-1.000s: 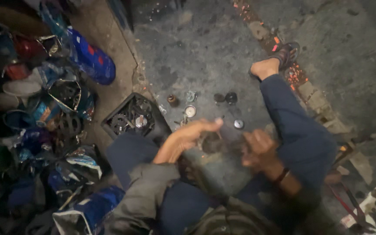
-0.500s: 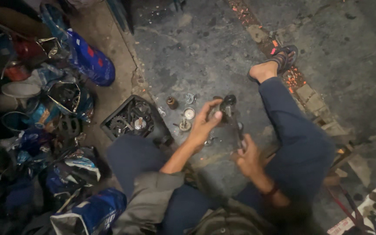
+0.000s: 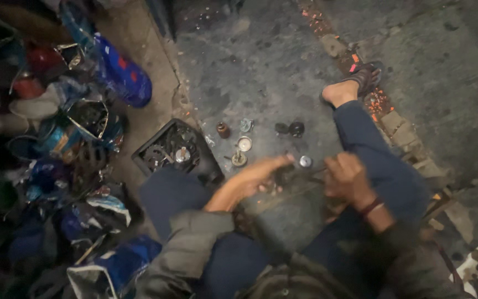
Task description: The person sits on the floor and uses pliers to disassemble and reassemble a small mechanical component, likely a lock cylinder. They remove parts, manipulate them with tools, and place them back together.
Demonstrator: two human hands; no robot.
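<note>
Person seated on the concrete floor point(image 3: 261, 72), legs spread. Left hand point(image 3: 261, 174) reaches forward, fingers stretched toward a dark metal part point(image 3: 286, 176) between the knees; right hand point(image 3: 347, 177) curled beside it, grip too blurred to tell. Small metal pieces point(image 3: 243, 145) lie just ahead; black parts tray point(image 3: 175, 150) beside the left knee.
</note>
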